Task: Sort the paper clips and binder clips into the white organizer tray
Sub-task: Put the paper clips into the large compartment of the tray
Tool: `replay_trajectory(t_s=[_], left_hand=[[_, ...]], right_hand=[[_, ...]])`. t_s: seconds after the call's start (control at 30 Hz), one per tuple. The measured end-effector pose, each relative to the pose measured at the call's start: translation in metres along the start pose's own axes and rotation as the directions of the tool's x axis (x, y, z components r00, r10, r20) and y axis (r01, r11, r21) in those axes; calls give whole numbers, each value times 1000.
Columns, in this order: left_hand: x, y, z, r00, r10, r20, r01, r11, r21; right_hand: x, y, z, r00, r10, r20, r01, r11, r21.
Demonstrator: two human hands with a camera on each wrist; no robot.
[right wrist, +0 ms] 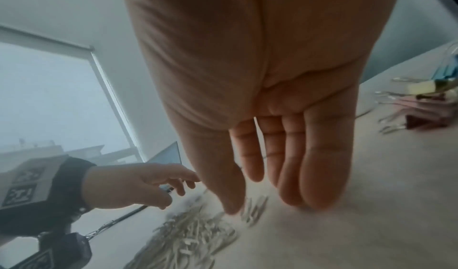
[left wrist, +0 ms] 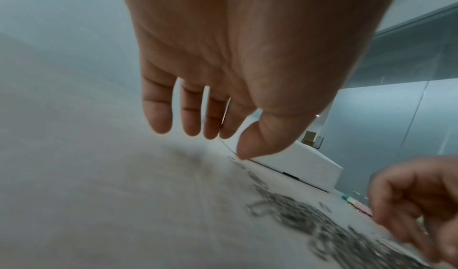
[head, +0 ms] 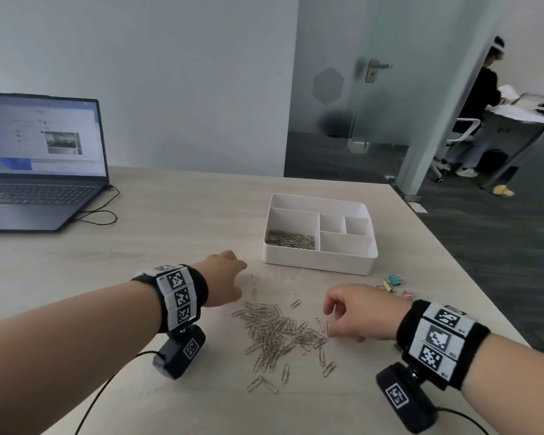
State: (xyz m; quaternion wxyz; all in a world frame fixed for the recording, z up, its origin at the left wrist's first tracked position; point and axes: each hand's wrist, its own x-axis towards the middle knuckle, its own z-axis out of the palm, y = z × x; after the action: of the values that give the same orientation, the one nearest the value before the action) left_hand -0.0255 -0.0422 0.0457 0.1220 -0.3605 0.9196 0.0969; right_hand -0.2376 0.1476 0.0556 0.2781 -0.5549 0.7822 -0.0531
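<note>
A pale wood-grain bench (head: pixel 176 215) fills an office room with grey walls and a frosted glass door; an open laptop (head: pixel 41 161) sits at its far left.

Moving right, the left hand (head: pixel 223 277) hangs just above the bench beside the loose paper clips (head: pixel 280 331), its fingers (left wrist: pixel 158 112) straight and slightly spread, holding nothing. The clips lie in a tangled heap between the two hands, with strays around the edges. They look light, thin and springy, and likely hook into one another, so a pinch at the heap's edge would probably lift a small cluster, and a flat single clip may need a fingernail under its loop or a slide to the bench edge.

Beyond the heap stands the white organizer tray (head: pixel 318 262), its near-left compartment already holding paper clips.

The right hand (head: pixel 355 312) hovers over the heap's right edge, fingers (right wrist: pixel 292 161) extended and close together, gripping nothing that I can see.

Farthest right, pastel binder clips (head: pixel 393 284) lie near the tray's front corner; these look stiffer and bulkier, easiest taken by the body or the wire handles.
</note>
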Motion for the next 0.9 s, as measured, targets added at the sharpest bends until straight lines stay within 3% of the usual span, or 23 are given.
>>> replay_trajectory(t_s=[0.1, 0.3, 0.4, 0.47, 0.57, 0.7, 0.8, 0.9], left_hand=[[-4, 15, 9, 994, 60, 86, -65, 996, 56], [-11, 38, 17, 969, 212, 124, -217, 976, 33], [-7, 35, 14, 981, 189, 53, -188, 982, -16], [-4, 32, 10, 990, 140, 15, -140, 990, -2], [2, 31, 10, 990, 127, 63, -129, 991, 38], [-8, 35, 19, 963, 244, 113, -257, 959, 121], [-22, 38, 21, 935, 332, 126, -342, 937, 71], [-31, 36, 18, 945, 321, 66, -324, 946, 30]], right_hand=[[4, -6, 12, 1000, -20, 10, 19, 999, 46], [15, -27, 27, 985, -175, 0, 175, 984, 11], [24, -25, 18, 972, -200, -126, 196, 980, -47], [30, -23, 13, 971, -191, -145, 180, 980, -88], [34, -21, 18, 980, -194, -51, 181, 965, -187], [15, -21, 29, 957, -282, 65, 288, 912, -292], [-2, -19, 26, 926, -359, 118, 378, 893, -246], [-11, -12, 13, 939, -308, 154, 334, 922, -195]])
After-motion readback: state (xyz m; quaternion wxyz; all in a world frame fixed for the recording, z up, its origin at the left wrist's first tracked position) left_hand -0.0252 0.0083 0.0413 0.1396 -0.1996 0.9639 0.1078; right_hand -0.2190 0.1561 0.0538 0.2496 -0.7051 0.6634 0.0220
